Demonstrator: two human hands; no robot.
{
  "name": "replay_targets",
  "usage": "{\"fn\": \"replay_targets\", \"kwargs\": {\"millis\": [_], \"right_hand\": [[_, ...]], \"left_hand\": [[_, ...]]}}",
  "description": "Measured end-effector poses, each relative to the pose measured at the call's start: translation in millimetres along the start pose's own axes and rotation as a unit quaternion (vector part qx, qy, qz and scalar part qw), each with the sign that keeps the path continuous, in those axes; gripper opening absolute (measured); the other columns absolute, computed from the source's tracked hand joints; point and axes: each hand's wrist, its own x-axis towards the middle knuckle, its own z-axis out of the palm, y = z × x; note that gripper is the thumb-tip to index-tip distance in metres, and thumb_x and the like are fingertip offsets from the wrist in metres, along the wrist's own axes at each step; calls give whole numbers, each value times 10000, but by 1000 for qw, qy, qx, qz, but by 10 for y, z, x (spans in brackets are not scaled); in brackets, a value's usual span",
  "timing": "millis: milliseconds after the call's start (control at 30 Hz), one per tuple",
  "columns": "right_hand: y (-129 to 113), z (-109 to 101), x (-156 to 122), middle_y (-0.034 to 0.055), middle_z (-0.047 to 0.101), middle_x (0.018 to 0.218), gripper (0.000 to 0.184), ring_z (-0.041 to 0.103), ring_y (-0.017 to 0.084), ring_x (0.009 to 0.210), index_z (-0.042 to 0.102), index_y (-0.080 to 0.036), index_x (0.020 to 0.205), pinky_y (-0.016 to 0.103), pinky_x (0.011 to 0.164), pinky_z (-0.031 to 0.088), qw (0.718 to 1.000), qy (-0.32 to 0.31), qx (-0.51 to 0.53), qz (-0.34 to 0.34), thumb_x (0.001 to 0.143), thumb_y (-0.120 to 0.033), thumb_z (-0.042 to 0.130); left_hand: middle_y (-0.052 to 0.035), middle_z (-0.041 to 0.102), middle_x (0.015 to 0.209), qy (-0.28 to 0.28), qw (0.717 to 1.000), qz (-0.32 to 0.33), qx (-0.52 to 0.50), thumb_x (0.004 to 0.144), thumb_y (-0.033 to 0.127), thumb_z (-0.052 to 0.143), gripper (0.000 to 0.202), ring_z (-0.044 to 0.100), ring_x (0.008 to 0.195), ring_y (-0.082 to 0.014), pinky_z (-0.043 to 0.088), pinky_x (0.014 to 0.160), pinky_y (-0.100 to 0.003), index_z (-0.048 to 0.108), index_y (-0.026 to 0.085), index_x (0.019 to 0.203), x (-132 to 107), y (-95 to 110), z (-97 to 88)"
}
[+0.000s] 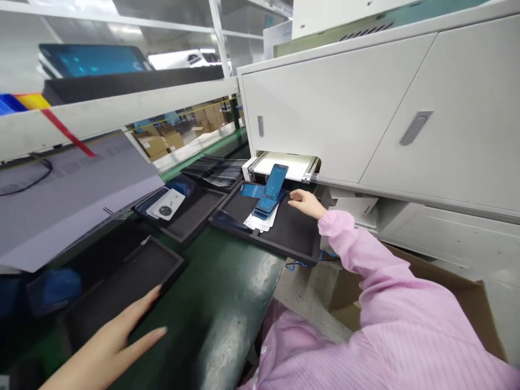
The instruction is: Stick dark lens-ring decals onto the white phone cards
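Note:
My left hand (117, 338) is open at the lower left, thumb and fingers apart, over the near edge of a black tray (125, 287). Nothing is in it. My right hand (307, 203) hovers over the right side of another black tray (300, 230), fingers stretched forward and empty. To its left in that tray lies a loose stack of smartphones (267, 205), some with blue screens, some showing white. The top smartphone (277, 180) reaches over the tray's far rim toward a white conveyor belt (298, 169). A third tray (199, 208) holds a white phone with a round camera (166, 206).
A grey-white machine cabinet (325, 103) stands behind the belt. Several thin black trays or sheets (215, 170) are stacked left of it. A shelf (162, 95) overhangs the green bench (215, 287) at left. An open cardboard box (467, 303) is below right.

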Motion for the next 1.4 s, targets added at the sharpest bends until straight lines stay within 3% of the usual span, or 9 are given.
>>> {"fn": "replay_targets", "kwargs": {"millis": [167, 267, 433, 600, 767, 967, 1067, 1200, 1400], "right_hand": [[103, 206, 689, 170, 404, 1481, 585, 210, 291, 1460, 500, -93, 1338, 554, 1196, 130, 985, -37, -114, -121, 768, 35, 487], [127, 360, 937, 196, 414, 1469, 542, 203, 293, 1463, 482, -63, 1345, 607, 1172, 41, 947, -94, -244, -189, 823, 48, 388], [276, 493, 896, 169, 538, 1374, 494, 434, 265, 1348, 566, -112, 1279, 502, 1144, 269, 926, -171, -264, -209, 816, 18, 455], [272, 415, 921, 190, 431, 1461, 761, 432, 327, 1338, 492, -91, 1357, 449, 1086, 367, 903, -257, -274, -209, 618, -1, 654], [-7, 598, 1378, 117, 451, 1459, 1008, 412, 262, 1353, 377, -129, 1436, 318, 1085, 345, 863, -357, -271, -234, 525, -163, 807], [-150, 881, 1620, 75, 657, 1103, 996, 637, 264, 959, 555, -109, 1271, 293, 822, 459, 812, -441, -303, -233, 351, -275, 900], [-140, 833, 1550, 98, 610, 1107, 971, 605, 287, 961, 581, -93, 1199, 309, 808, 452, 798, -448, -311, -259, 314, -308, 920], [-105, 669, 1387, 153, 530, 1160, 897, 534, 315, 1046, 529, -75, 1202, 351, 868, 433, 796, -425, -318, -291, 439, -368, 898], [88, 490, 1157, 169, 541, 1082, 705, 530, 310, 990, 530, -94, 1076, 427, 890, 431, 813, -315, -279, -403, 580, -489, 838]], "left_hand": [[11, 467, 1473, -148, 974, 161, -64, 755, 553, 625, 749, 449, 1350, -258, 307, 1166, -390, 395, 349, 1438, 625, 1105, 327], [-18, 467, 1474, -202, 950, 202, -125, 793, 477, 624, 721, 466, 1336, -236, 340, 1144, -387, 371, 336, 1453, 751, 1341, 570], [-46, 529, 1412, -222, 939, 161, -207, 815, 459, 622, 698, 517, 1280, -230, 405, 1102, -394, 366, 338, 1454, 795, 1079, 943], [-58, 606, 1310, -200, 926, 93, -306, 829, 469, 603, 603, 582, 1200, -223, 442, 1080, -385, 447, 322, 1393, 804, 747, 1194], [-79, 605, 1289, -172, 921, 63, -343, 816, 491, 603, 612, 598, 1174, -232, 454, 1071, -391, 449, 285, 1371, 759, 688, 1282], [-93, 600, 1292, -154, 920, 51, -357, 825, 517, 582, 629, 572, 1208, -248, 424, 1092, -426, 428, 250, 1373, 617, 725, 1267], [-104, 598, 1289, -144, 915, 41, -374, 836, 532, 566, 638, 572, 1203, -252, 414, 1095, -437, 422, 225, 1377, 557, 673, 1312], [-100, 598, 1286, -134, 908, 30, -397, 838, 517, 582, 624, 582, 1183, -246, 408, 1095, -434, 433, 234, 1374, 523, 596, 1408], [-97, 624, 1242, -132, 899, 41, -414, 822, 500, 617, 588, 606, 1139, -250, 430, 1067, -448, 486, 244, 1334, 523, 645, 1484]]}}
